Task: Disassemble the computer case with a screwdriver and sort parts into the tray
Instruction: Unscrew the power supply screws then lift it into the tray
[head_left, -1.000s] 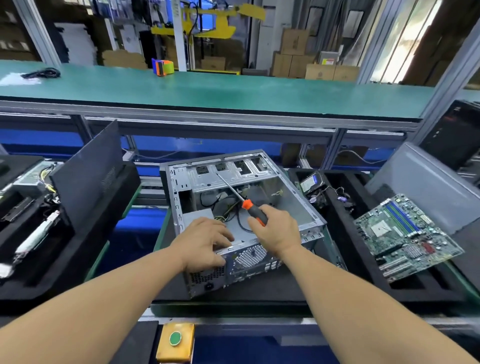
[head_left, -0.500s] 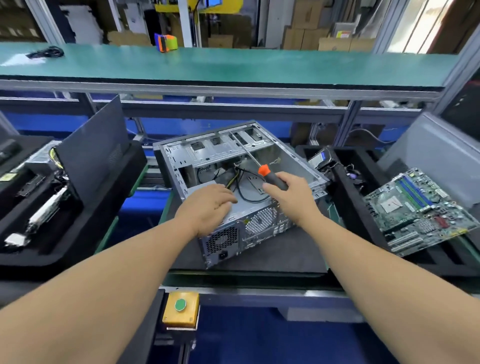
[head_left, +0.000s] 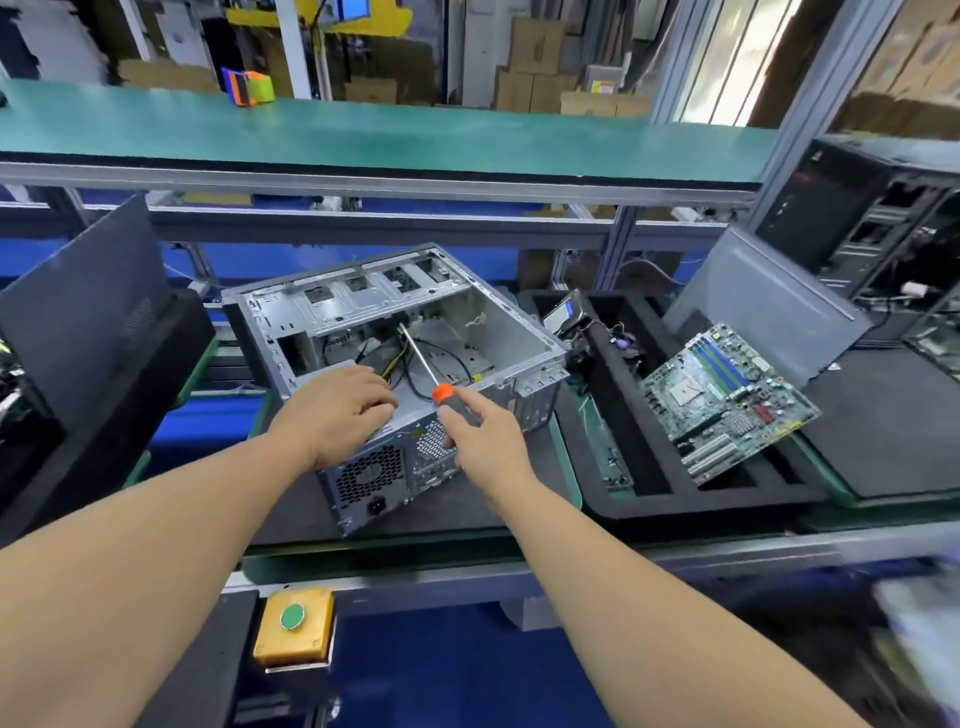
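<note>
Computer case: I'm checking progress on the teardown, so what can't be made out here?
Head view:
- Screwdriver tip: lost among cables deep in the computer case.
- What the left hand presses: covered by the hand itself.
- Right hand fingers: hidden behind the hand.
- Lower right corner: motion blur.

Factory floor, electronics teardown line. Long green-topped workbench (head_left: 363, 135) on metal framing spans the station. Black foam tray (head_left: 649, 499) holds a bare circuit board (head_left: 727, 400); opened computer case (head_left: 395, 332) alongside. Yellow push-button box (head_left: 293, 626) at bench edge. Stacked cardboard boxes (head_left: 535, 78) behind.
</note>
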